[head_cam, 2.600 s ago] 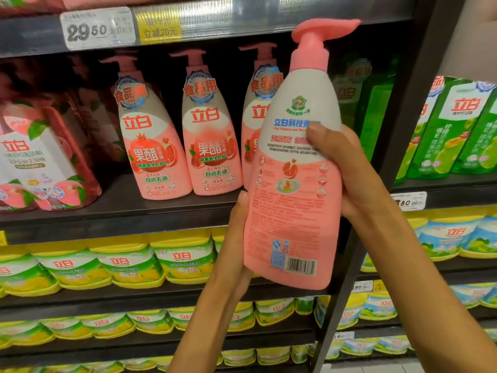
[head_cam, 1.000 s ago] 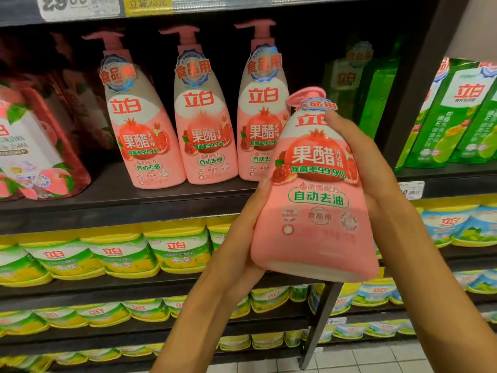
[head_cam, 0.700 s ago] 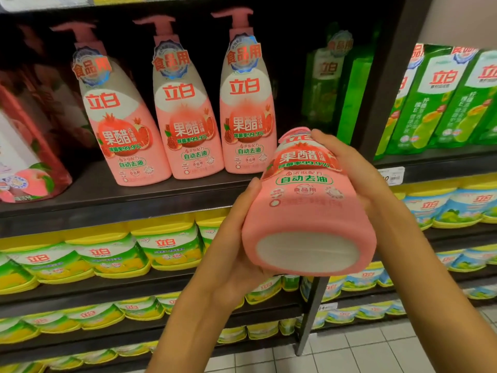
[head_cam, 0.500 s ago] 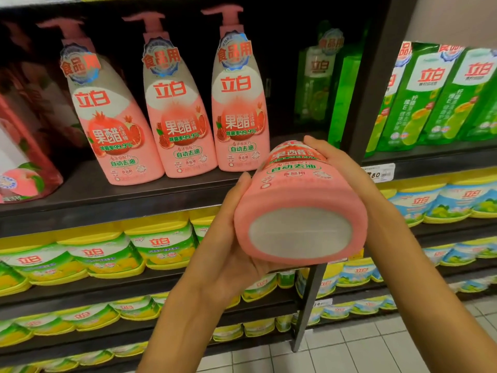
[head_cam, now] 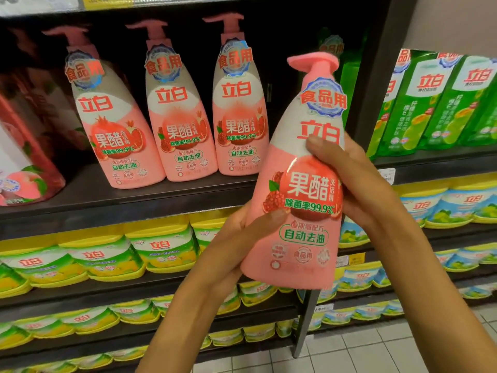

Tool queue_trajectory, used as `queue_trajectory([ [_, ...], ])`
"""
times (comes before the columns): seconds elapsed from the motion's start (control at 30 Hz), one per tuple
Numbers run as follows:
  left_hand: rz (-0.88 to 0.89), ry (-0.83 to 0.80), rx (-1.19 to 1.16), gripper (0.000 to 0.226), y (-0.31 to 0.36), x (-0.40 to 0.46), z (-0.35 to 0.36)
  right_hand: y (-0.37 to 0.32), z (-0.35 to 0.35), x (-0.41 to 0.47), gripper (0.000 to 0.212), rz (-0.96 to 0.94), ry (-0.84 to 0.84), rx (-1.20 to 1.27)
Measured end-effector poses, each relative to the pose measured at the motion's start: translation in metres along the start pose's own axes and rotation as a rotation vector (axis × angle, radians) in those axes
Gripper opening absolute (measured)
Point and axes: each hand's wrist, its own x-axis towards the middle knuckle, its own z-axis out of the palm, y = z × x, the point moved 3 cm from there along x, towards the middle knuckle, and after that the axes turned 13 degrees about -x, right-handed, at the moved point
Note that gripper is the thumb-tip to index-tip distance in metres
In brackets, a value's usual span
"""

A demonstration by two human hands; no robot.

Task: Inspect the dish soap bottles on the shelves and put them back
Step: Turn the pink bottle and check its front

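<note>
Tilted back upright, pink soap bottle [head_cam: 298, 200] shows its front label. Left hand [head_cam: 236, 238] and right hand [head_cam: 357, 181] both grasp it (three more bottles [head_cam: 185, 117] shelved far left).

The pink dish soap bottle [head_cam: 301, 200] has been swung back upright — half a second ago its white base faced the camera; now its front label does, pump at the top, leaning slightly. The left hand [head_cam: 236, 238] has shifted to the lower left side, thumb across the label, and the right hand [head_cam: 355, 184] now wraps the middle — thumb on the white band.
</note>
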Motion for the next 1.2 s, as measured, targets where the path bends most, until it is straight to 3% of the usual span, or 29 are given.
queue_trajectory([
  [0.2,0.130,-0.019,0.213,0.087,0.003,0.011,-0.015,0.004,0.010,-0.001,0.050,-0.114,0.049,0.023],
  [0.3,0.157,-0.071,0.358,0.077,0.012,0.012,-0.022,0.009,0.012,-0.003,0.049,-0.162,0.020,-0.044],
  [0.4,0.169,-0.094,0.460,0.076,0.015,0.017,-0.028,0.006,0.013,-0.006,0.055,-0.258,-0.052,-0.188],
  [0.53,0.249,0.002,0.622,0.092,0.018,0.021,-0.038,-0.003,0.016,-0.011,0.070,-0.356,-0.222,-0.343],
  [0.73,0.312,0.032,0.626,0.091,0.021,0.030,-0.043,-0.012,0.014,-0.009,0.073,-0.386,-0.334,-0.394],
  [1.0,0.376,0.075,0.227,0.060,-0.003,0.031,-0.027,-0.005,0.013,0.008,0.069,-0.269,-0.073,-0.269],
  [1.2,0.294,0.255,0.082,0.071,-0.020,0.047,-0.021,0.007,0.025,0.028,0.039,-0.178,0.193,-0.337],
])
